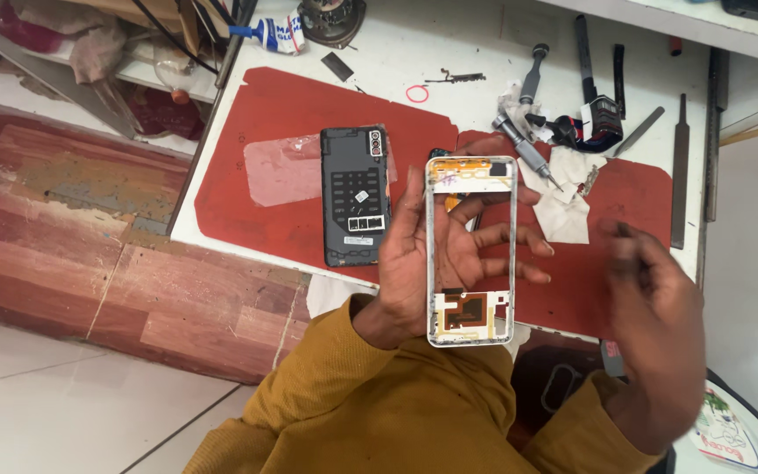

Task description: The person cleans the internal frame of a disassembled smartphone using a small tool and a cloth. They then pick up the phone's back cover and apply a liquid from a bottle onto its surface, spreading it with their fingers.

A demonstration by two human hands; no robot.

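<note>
My left hand holds a white phone middle frame upright over the red mat, with my palm and fingers showing through its open middle. Orange flex parts sit at the frame's top and bottom. My right hand hovers blurred to the right of the frame, apart from it, with nothing seen in it. A dark grey phone back panel lies flat on the red mat just left of the frame.
A screwdriver, crumpled white tissue, a black tool roll, metal files, a red rubber ring and a glue tube lie on the white bench. The bench's left edge drops to a wood-look floor.
</note>
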